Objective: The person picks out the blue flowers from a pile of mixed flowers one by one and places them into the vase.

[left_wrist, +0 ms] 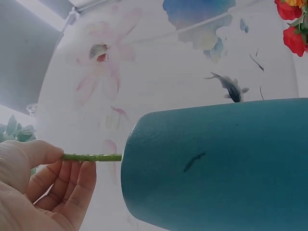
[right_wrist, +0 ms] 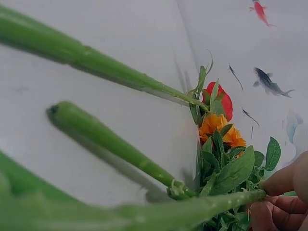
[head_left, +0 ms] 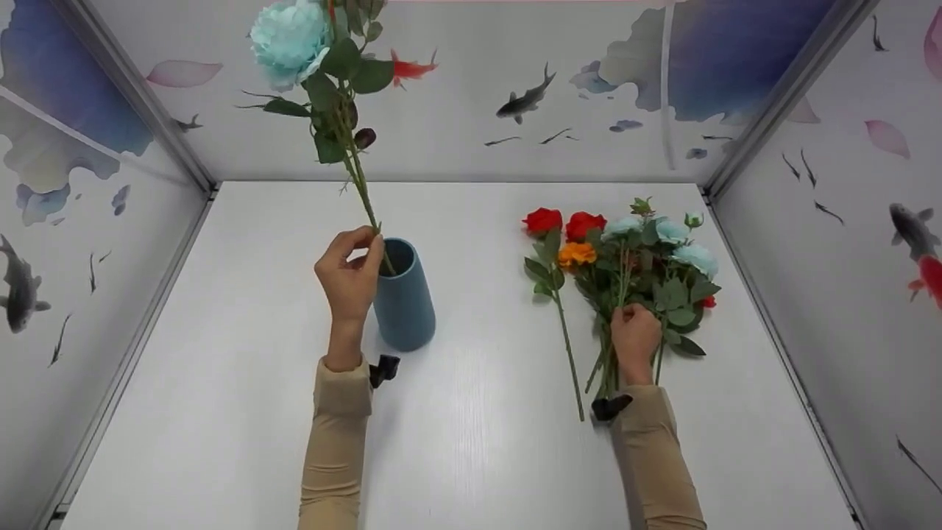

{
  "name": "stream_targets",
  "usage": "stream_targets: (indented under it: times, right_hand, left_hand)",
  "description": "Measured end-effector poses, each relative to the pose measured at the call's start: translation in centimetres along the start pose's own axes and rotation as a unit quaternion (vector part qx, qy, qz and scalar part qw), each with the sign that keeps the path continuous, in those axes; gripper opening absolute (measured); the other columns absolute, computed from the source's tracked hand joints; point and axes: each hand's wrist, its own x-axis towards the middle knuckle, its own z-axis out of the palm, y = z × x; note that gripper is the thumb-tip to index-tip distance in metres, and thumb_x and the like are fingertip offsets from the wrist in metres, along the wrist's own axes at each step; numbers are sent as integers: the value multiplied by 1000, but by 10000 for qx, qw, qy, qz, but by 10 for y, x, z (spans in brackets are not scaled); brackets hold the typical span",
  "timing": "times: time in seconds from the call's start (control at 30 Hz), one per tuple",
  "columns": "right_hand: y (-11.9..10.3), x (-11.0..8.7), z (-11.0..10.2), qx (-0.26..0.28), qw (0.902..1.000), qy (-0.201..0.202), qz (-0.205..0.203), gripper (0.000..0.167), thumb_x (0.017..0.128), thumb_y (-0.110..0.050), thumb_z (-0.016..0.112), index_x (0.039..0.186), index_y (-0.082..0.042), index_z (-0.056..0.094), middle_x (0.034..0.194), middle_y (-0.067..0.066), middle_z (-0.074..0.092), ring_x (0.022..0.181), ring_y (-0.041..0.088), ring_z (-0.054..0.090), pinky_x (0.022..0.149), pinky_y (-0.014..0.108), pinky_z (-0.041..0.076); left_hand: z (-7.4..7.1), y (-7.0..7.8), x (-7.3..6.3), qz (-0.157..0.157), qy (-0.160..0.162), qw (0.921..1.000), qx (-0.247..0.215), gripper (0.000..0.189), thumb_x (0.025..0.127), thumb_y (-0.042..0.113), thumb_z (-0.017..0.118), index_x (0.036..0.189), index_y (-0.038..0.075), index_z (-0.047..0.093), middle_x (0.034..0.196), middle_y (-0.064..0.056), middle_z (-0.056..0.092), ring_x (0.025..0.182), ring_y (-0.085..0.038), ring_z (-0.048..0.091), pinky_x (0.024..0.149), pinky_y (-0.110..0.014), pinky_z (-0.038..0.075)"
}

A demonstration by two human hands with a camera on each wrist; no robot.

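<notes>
My left hand (head_left: 352, 276) pinches the green stem (left_wrist: 94, 157) of a tall light-blue flower (head_left: 291, 44) between thumb and fingertips. The stem's lower end goes into the mouth of a blue vase (head_left: 407, 309), which stands upright; the part inside is hidden. Leaves and a dark bud sit along the stem above the hand. On the right, my right hand (head_left: 636, 338) pinches a green stem (right_wrist: 231, 199) over a pile of artificial flowers. Light-blue blooms (head_left: 695, 259), a red rose (head_left: 585, 225) and an orange flower (head_left: 577, 254) show in that pile.
A single red rose (head_left: 543, 221) lies at the pile's left side, its stem pointing toward me. The white table (head_left: 486, 442) is bordered by printed panels with fish and petals at the back and sides.
</notes>
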Motion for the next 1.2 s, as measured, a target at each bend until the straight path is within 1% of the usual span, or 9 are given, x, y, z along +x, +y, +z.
stream_targets:
  times: [0.23, 0.4, 0.6, 0.73, 0.87, 0.97, 1.07, 1.13, 1.2]
  right_hand:
    - [2, 1, -1, 74, 9999, -94, 57, 16, 88, -3, 60, 80, 9, 65, 72, 26, 62, 63, 39, 58, 63, 51, 46]
    - [1, 1, -2, 107, 9997, -187, 124, 17, 89, -5, 59, 81, 9, 65, 73, 26, 62, 64, 39, 58, 63, 51, 47]
    - [-1, 0, -3, 188, 9998, -44, 75, 17, 88, -4, 60, 79, 9, 65, 71, 26, 62, 62, 39, 57, 63, 52, 46]
    - [-3, -2, -3, 376, 9991, 9, 205, 16, 88, -5, 61, 80, 9, 65, 72, 25, 62, 63, 38, 57, 63, 50, 46]
    - [-6, -3, -4, 612, 9976, 130, 297, 15, 88, -5, 62, 80, 8, 66, 71, 24, 62, 62, 36, 57, 62, 47, 46]
    - [-8, -3, -4, 693, 9967, 241, 334, 15, 87, -5, 62, 79, 7, 67, 69, 21, 62, 57, 28, 55, 60, 43, 45]
    - [-9, -3, -5, 729, 9960, 307, 405, 15, 87, -5, 63, 78, 6, 68, 67, 18, 62, 52, 14, 51, 58, 36, 43]
    - [-11, -4, -6, 771, 9954, 294, 485, 15, 87, -6, 63, 79, 5, 68, 66, 17, 62, 51, 7, 47, 55, 32, 41]
    - [-12, -5, -8, 856, 9943, 265, 582, 15, 87, -8, 63, 80, 4, 68, 66, 15, 61, 49, 4, 45, 53, 28, 40]
  left_hand:
    - [-1, -4, -6, -58, -94, 9999, 25, 8, 78, -15, 63, 86, -15, 65, 79, -24, 63, 72, -19, 61, 57, -16, 49]
    - [-1, -5, -8, -152, -125, 9998, 68, 8, 79, -13, 64, 87, -15, 66, 79, -24, 63, 71, -17, 60, 56, -15, 48]
    - [-1, -7, -12, -198, -126, 9997, 115, 9, 79, -13, 64, 87, -14, 66, 80, -23, 64, 71, -20, 60, 57, -15, 48]
    - [-1, -8, -14, -250, -154, 9995, 134, 9, 79, -12, 65, 88, -14, 66, 80, -22, 64, 71, -24, 61, 58, -17, 50]
    - [-2, -9, -15, -301, -191, 9992, 203, 10, 79, -11, 65, 89, -13, 67, 81, -21, 65, 71, -23, 62, 59, -20, 52]
    - [-2, -9, -17, -302, -210, 9991, 213, 9, 79, -11, 65, 88, -13, 67, 81, -21, 65, 72, -21, 62, 61, -21, 52]
    - [-2, -10, -18, -305, -226, 9991, 193, 9, 79, -12, 65, 88, -13, 66, 81, -21, 65, 73, -20, 61, 61, -22, 52]
    - [-2, -10, -18, -287, -201, 9992, 177, 8, 79, -12, 65, 87, -14, 66, 80, -22, 65, 72, -20, 61, 60, -21, 52]
    - [-2, -10, -19, -249, -170, 9994, 166, 8, 78, -13, 64, 87, -14, 65, 80, -22, 64, 72, -21, 61, 61, -21, 52]
